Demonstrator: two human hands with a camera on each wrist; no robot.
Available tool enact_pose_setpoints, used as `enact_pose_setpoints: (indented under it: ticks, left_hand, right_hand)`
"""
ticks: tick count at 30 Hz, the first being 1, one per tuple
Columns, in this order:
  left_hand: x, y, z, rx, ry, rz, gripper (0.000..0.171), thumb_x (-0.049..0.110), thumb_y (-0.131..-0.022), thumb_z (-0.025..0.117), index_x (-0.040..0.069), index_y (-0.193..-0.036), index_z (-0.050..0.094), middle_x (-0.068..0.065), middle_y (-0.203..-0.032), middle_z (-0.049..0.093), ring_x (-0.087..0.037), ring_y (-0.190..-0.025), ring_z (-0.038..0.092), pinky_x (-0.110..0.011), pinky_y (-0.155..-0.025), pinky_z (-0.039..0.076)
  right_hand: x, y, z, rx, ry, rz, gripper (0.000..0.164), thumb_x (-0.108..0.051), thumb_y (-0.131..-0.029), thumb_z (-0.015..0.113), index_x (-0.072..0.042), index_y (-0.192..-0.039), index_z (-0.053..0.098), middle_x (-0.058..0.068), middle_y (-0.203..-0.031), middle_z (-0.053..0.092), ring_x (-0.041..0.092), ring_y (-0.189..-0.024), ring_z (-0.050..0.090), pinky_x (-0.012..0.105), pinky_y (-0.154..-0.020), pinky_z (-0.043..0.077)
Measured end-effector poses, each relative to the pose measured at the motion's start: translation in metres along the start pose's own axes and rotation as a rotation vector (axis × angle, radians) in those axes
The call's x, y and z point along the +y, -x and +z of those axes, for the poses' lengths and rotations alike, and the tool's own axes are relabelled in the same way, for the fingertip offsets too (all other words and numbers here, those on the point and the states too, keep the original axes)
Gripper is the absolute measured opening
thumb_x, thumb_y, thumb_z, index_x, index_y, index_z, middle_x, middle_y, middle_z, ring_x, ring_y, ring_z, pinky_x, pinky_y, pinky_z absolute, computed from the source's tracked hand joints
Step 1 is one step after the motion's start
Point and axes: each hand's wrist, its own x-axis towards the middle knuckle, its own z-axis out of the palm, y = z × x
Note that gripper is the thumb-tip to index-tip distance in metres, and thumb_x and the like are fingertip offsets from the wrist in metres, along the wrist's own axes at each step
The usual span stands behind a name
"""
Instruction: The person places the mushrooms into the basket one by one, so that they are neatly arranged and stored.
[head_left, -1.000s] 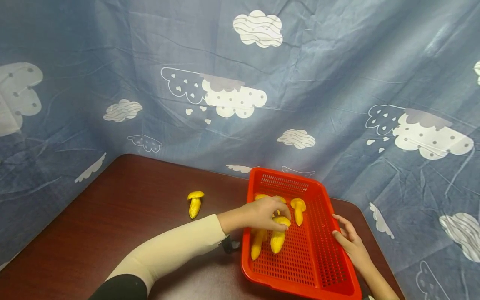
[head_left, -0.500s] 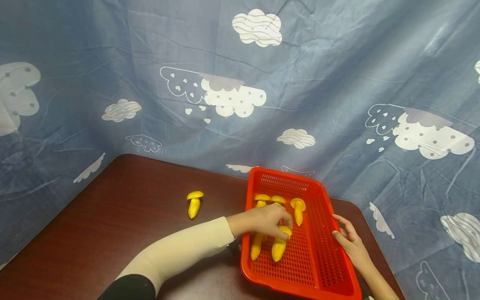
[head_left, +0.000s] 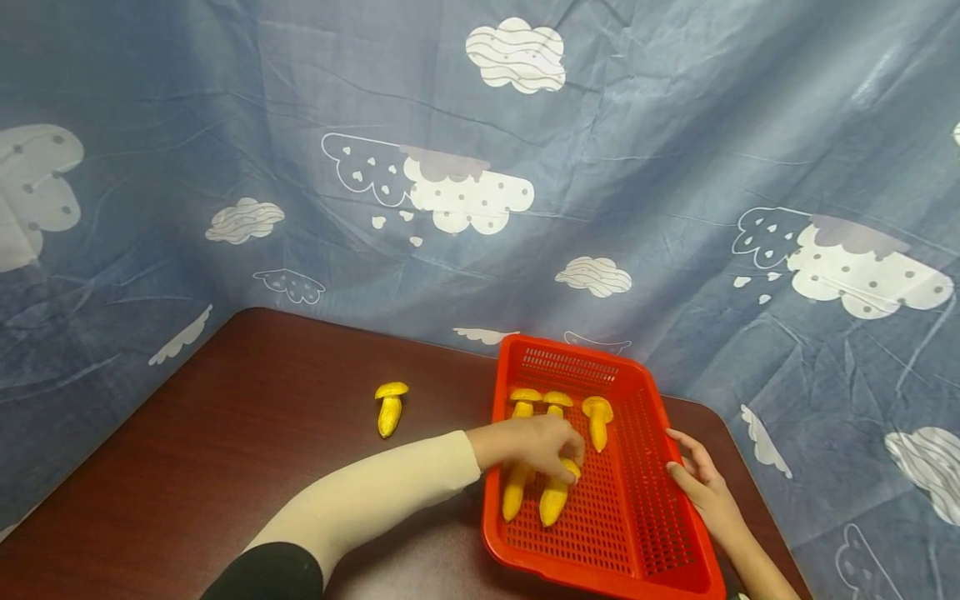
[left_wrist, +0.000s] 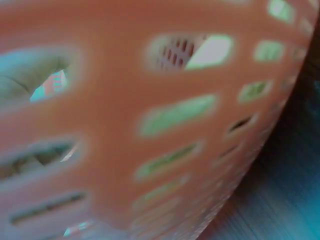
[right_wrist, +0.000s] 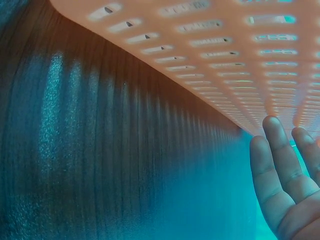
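My left hand (head_left: 546, 443) reaches over the side of a red slotted plastic basket (head_left: 652, 500). Its thumb and fingers pinch the cap of a yellow toy mushroom (head_left: 553, 504), whose stem points toward me on the basket floor. More yellow mushrooms lie around it: one at the left wall (head_left: 513, 498), partly under the hand, and several farther back, including one with a round cap (head_left: 597, 421). My right hand (head_left: 705, 483) touches the basket's right rim. In the right wrist view its straight fingers (right_wrist: 276, 142) lie along the outer wall. Basket slats (left_wrist: 110, 125) fill the left wrist view.
Another yellow mushroom (head_left: 389, 410) lies on the dark red-brown table (head_left: 300, 392), left of the basket. A blue cloth with white clouds (head_left: 517, 57) hangs behind the table and along its sides.
Inside the basket, my left hand has moved toward me with the mushroom, which now sits lower down the basket. The caps behind have come into view. My right hand stays at the rim.
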Motion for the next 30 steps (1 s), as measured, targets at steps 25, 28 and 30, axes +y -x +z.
enact_pose_setpoints:
  ticks: [25, 28, 30]
  left_hand:
    - [0.0056, -0.0022, 0.0071, -0.115, -0.077, -0.138, 0.017, 0.034, -0.088, 0.069, 0.021, -0.098, 0.067, 0.013, -0.085, 0.059, -0.002, -0.075, 0.053, -0.016, -0.068, 0.043]
    - [0.0053, -0.0031, 0.0074, -0.128, -0.071, -0.157, 0.018, 0.034, -0.087, 0.070, 0.022, -0.100, 0.067, 0.013, -0.091, 0.062, -0.001, -0.080, 0.055, -0.016, -0.073, 0.044]
    - [0.0049, -0.0033, 0.0077, -0.137, -0.069, -0.172, 0.019, 0.034, -0.086, 0.071, 0.024, -0.102, 0.068, 0.014, -0.097, 0.065, 0.000, -0.086, 0.056, -0.015, -0.077, 0.045]
  right_hand:
    - [0.0012, -0.0011, -0.0014, -0.035, -0.009, -0.053, 0.050, -0.001, -0.102, 0.034, -0.015, -0.149, 0.024, -0.009, -0.107, 0.064, 0.010, -0.084, 0.068, 0.033, -0.063, 0.057]
    - [0.0017, -0.0010, -0.0011, -0.030, -0.001, -0.048, 0.050, -0.002, -0.102, 0.035, -0.014, -0.149, 0.023, -0.010, -0.107, 0.064, 0.010, -0.084, 0.067, 0.034, -0.063, 0.057]
    - [0.0017, -0.0011, -0.0007, -0.027, 0.004, -0.037, 0.050, -0.003, -0.102, 0.035, -0.014, -0.149, 0.023, -0.010, -0.106, 0.064, 0.010, -0.084, 0.067, 0.034, -0.063, 0.057]
